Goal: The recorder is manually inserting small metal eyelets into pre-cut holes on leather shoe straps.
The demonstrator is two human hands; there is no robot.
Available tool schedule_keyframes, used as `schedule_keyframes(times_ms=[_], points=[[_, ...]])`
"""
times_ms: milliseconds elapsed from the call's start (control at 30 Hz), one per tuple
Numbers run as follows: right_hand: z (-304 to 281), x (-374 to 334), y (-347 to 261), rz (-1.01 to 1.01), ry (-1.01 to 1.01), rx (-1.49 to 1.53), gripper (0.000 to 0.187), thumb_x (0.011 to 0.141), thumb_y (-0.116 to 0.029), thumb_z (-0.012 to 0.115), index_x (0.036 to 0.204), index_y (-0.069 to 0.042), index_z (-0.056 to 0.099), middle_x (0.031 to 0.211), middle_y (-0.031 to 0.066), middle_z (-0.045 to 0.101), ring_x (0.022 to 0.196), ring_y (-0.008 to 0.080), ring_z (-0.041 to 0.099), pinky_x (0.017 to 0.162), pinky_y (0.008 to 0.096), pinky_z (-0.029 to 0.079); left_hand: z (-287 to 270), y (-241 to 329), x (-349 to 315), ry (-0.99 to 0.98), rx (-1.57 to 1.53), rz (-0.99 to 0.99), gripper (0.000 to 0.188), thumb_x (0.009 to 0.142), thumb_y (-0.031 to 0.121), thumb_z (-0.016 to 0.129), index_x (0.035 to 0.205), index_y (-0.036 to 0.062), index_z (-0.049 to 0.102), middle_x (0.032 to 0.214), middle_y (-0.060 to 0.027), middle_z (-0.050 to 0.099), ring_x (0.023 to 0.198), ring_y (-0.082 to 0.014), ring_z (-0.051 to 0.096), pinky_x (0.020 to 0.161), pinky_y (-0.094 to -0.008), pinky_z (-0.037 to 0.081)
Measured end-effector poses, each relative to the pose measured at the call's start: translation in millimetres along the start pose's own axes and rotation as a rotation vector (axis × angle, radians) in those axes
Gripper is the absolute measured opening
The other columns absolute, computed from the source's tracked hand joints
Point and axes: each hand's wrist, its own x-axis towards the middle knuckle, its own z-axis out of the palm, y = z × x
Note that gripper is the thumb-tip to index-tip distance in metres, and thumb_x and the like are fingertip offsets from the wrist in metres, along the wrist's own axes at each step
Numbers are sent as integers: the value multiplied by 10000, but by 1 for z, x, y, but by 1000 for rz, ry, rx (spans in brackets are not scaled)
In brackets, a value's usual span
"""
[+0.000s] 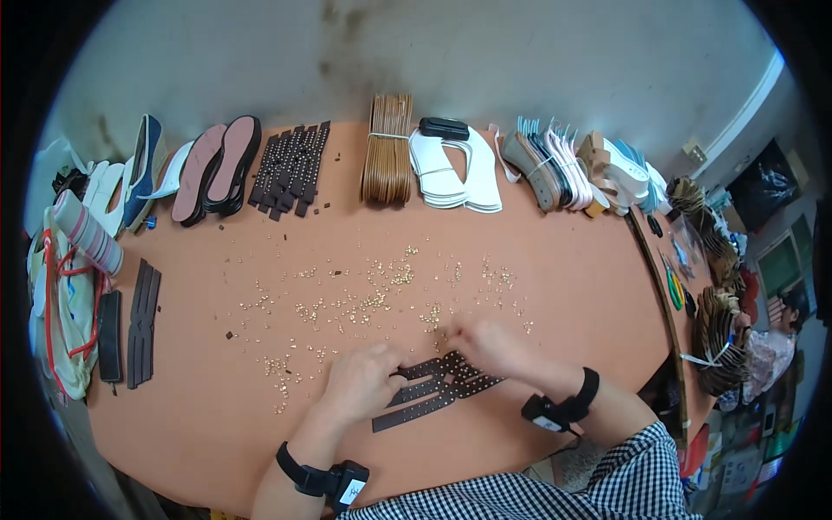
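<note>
A: Where is the studded dark strap piece (443, 393)?

B: On the tabletop (217, 416), towards the near side and a little right of the middle, with the left hand (360, 381) at its left end and the right hand (490, 347) over its far edge.

A: And the fingers?

B: Curled on the left, bent together on the right. I can't tell whether either set grips anything.

A: What's around them?

B: Gold studs (403, 276) lie scattered beyond both hands. Along the far side, left to right: pink-topped soles (231, 160), studded dark strips (290, 169), a tied brown bundle (386, 169) and white cutouts (433, 165).
</note>
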Motion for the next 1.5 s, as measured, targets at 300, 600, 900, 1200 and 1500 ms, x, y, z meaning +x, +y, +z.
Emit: schedule_keyframes(times_ms=[300, 600, 900, 1200, 1500], points=[[-14, 59, 51, 22, 273, 45, 135, 843, -72, 540, 937, 15, 586, 836, 185, 626, 793, 344, 622, 731, 390, 491, -1, 0, -1, -11, -47, -13, 169, 748, 203, 691, 903, 134, 684, 841, -34, 643, 808, -231, 637, 686, -358, 507], [-18, 61, 39, -18, 243, -168, 146, 863, -112, 509, 932, -7, 585, 946, 204, 626, 864, 382, 612, 775, 445, 481, -2, 2, -1, -13, -50, -29, 162, 744, 188, 683, 898, 135, 685, 841, -41, 642, 800, -244, 637, 678, -367, 505], [-25, 70, 26, -48, 121, -475, 178, 786, -66, 503, 921, 38, 553, 896, 227, 637, 796, 379, 646, 725, 462, 515, 0, 0, 0, 32, -24, 22, 180, 733, 164, 687, 899, 98, 664, 804, -51, 639, 726, -230, 633, 621, -345, 501], [-19, 79, 40, -137, 36, -651, 186, 780, -72, 501, 919, 47, 533, 769, 219, 617, 729, 360, 640, 657, 430, 520, 8, -7, 0, 51, 5, 51, 174, 730, 151, 677, 897, 101, 662, 773, -60, 622, 709, -245, 623, 617, -354, 498], [-15, 67, 34, -196, 194, -600, 133, 807, -51, 487, 895, 50, 493, 806, 262, 604, 690, 390, 625, 603, 458, 513, 4, -3, -1, 45, -9, 19, 171, 741, 171, 668, 899, 104, 666, 790, -54, 631, 732, -243, 624, 637, -365, 494]])
